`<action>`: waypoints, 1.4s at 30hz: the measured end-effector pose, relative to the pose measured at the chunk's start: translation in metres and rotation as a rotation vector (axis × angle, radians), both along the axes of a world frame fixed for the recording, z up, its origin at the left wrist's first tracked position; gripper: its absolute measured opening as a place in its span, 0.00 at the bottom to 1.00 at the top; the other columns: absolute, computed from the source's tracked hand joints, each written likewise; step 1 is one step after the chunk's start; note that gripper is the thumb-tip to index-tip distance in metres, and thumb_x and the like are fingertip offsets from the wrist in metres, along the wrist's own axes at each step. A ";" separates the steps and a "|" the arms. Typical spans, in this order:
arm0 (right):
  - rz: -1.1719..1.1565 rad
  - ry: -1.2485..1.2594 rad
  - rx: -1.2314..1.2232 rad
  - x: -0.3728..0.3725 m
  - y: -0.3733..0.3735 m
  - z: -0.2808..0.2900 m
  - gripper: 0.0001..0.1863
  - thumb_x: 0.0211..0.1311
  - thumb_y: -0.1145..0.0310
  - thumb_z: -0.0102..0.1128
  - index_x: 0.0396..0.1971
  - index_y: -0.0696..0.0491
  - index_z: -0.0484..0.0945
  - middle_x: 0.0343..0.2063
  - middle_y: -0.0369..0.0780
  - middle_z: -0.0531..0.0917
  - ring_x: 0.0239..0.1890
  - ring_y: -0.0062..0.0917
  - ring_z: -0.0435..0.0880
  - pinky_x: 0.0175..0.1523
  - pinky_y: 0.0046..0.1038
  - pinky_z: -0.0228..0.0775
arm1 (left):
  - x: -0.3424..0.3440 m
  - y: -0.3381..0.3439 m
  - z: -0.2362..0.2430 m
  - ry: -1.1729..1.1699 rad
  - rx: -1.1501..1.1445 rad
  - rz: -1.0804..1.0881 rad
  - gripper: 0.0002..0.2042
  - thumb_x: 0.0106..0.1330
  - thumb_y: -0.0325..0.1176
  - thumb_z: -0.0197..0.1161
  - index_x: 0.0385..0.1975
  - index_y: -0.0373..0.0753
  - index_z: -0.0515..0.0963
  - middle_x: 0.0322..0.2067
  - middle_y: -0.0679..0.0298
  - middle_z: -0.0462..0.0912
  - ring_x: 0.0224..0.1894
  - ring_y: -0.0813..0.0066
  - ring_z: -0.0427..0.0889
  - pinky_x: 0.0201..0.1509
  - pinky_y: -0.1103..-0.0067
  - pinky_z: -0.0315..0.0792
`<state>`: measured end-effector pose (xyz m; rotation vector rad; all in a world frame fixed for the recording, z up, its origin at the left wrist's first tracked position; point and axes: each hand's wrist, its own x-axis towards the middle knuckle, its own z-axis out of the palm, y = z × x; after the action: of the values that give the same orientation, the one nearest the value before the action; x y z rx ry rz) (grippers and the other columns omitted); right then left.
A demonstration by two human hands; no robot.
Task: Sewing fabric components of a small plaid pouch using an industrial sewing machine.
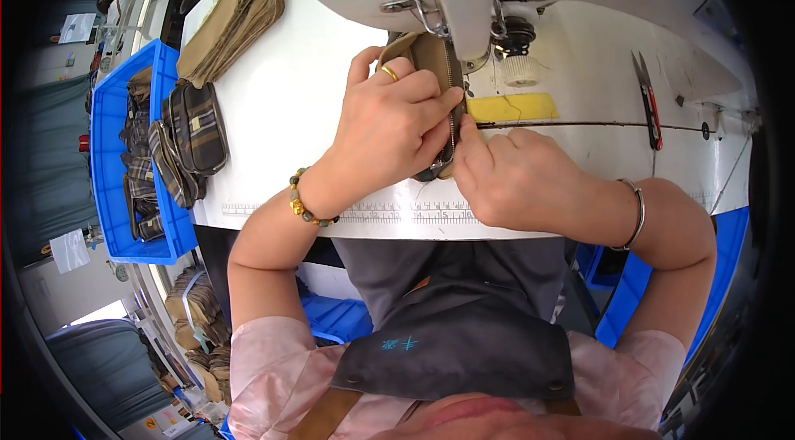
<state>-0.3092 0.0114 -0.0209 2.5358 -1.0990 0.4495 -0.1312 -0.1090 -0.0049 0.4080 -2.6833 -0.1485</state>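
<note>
Right hand (517,175) pinched on the zip edge (451,69); left hand (393,125), fingers curled tight, grips the brown pouch (431,59) on the table (290,92), below the sewing machine head (465,5). Likely aligning the zip seam; next move calls for keeping the edge flat while feeding.

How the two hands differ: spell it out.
The left hand wears a gold ring; the right hand shows none. The left wears a beaded bracelet, the right a plain silver bangle. The left lies across the zippered piece; the right is at its right edge. Both have bent fingers on that piece.
</note>
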 end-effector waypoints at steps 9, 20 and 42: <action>-0.018 0.026 0.011 0.000 0.001 -0.001 0.14 0.47 0.69 0.62 0.32 0.63 0.82 0.38 0.55 0.86 0.18 0.21 0.77 0.24 0.23 0.68 | -0.001 0.001 0.001 -0.012 0.017 0.008 0.09 0.51 0.30 0.70 0.33 0.43 0.88 0.24 0.71 0.72 0.33 0.69 0.76 0.55 0.63 0.66; -0.053 -0.015 -0.086 -0.005 -0.018 -0.007 0.12 0.44 0.70 0.62 0.28 0.64 0.83 0.34 0.59 0.86 0.15 0.23 0.78 0.20 0.26 0.70 | -0.009 -0.026 -0.011 0.065 0.052 0.032 0.10 0.52 0.31 0.69 0.35 0.44 0.89 0.26 0.72 0.77 0.37 0.68 0.78 0.60 0.61 0.65; 0.017 -0.091 -0.016 0.000 -0.002 -0.003 0.14 0.41 0.67 0.62 0.25 0.63 0.83 0.31 0.56 0.86 0.18 0.25 0.81 0.22 0.25 0.71 | 0.002 0.021 -0.001 -0.038 -0.207 0.158 0.09 0.52 0.32 0.67 0.33 0.48 0.87 0.34 0.74 0.77 0.47 0.73 0.79 0.72 0.42 0.52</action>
<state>-0.3087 0.0093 -0.0242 2.5347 -1.1012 0.5815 -0.1289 -0.0882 -0.0056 0.5590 -2.6555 0.1834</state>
